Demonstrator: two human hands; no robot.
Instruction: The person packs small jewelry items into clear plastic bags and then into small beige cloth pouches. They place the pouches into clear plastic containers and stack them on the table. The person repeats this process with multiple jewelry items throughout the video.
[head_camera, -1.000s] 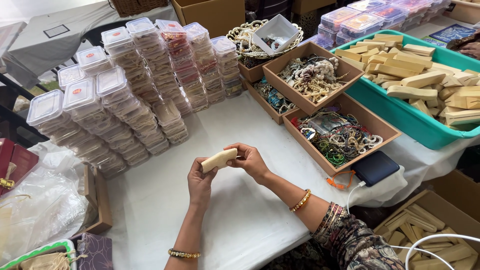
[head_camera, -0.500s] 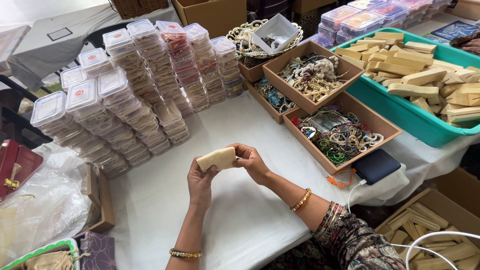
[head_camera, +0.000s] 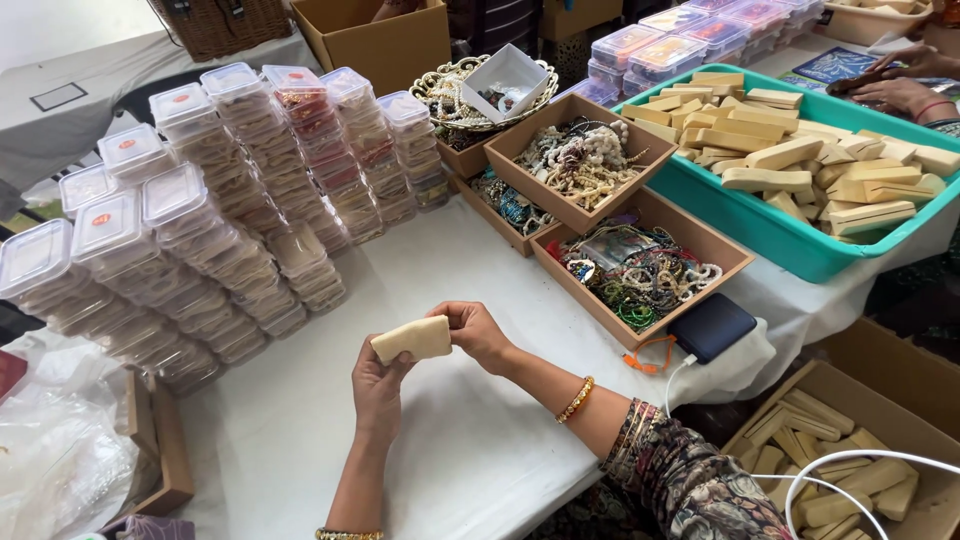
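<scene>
Hands met over the white-clothed bench (head_camera: 300, 440), the left hand (head_camera: 378, 385) gripping one end of a pale wooden block (head_camera: 412, 339) and the right hand (head_camera: 478, 332) pinching the other, with stacked clear boxes (head_camera: 200, 230) at ten o'clock and a tray of bead bracelets (head_camera: 640, 270) at two o'clock.

Stacks of clear plastic boxes (head_camera: 200, 220), several with small round red labels on their lids, are ranged along the left and rear of the white table (head_camera: 470, 470). Open brown cardboard trays (head_camera: 738, 262) are set toward its right edge, with a small white box (head_camera: 478, 77) behind them. More clear lidded boxes (head_camera: 660, 50) are seen at the far right, and a large cardboard carton (head_camera: 380, 45) at the rear.
</scene>
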